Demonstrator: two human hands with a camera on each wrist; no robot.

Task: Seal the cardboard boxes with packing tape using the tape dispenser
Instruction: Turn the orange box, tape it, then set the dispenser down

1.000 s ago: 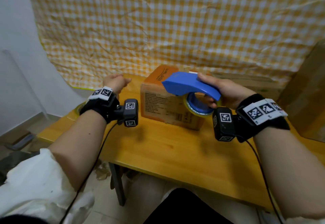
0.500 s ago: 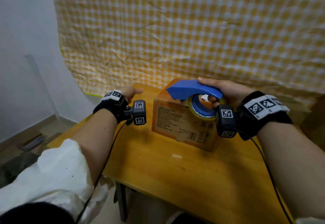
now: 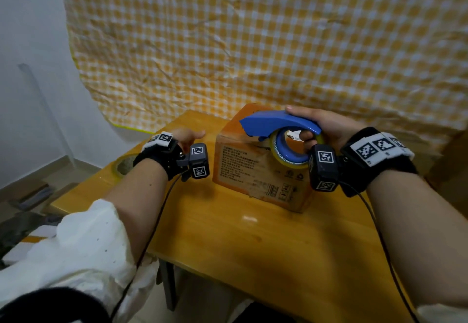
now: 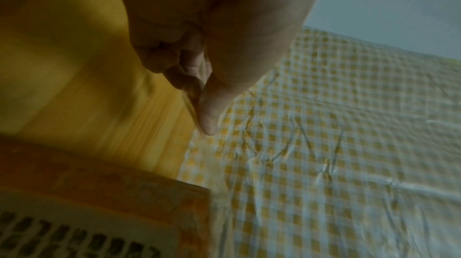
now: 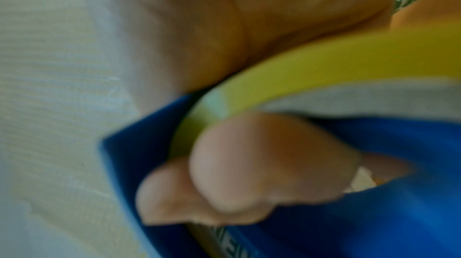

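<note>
An orange-brown cardboard box (image 3: 260, 170) stands on the wooden table (image 3: 253, 241); its printed side (image 4: 99, 213) fills the bottom of the left wrist view. My right hand (image 3: 319, 127) grips the blue tape dispenser (image 3: 276, 122) by its handle, fingers through the yellowish tape roll (image 3: 291, 163). The dispenser hangs over the box's top front edge, nose pointing left. Up close, the fingers (image 5: 249, 163) wrap the blue body (image 5: 374, 203) beside the roll (image 5: 299, 73). My left hand (image 3: 187, 136) hovers left of the box, apart from it, fingers (image 4: 174, 59) curled in, thumb straight, holding nothing.
A spare tape roll (image 3: 124, 164) lies flat near the table's left edge, partly behind my left wrist. A large brown carton (image 3: 453, 170) stands at the right. A yellow checked cloth (image 3: 253, 43) covers the wall behind the table.
The head view has tilted up and swung left. My left hand has edged nearer the box's left side. The right hand keeps the dispenser over the box's top front edge.
</note>
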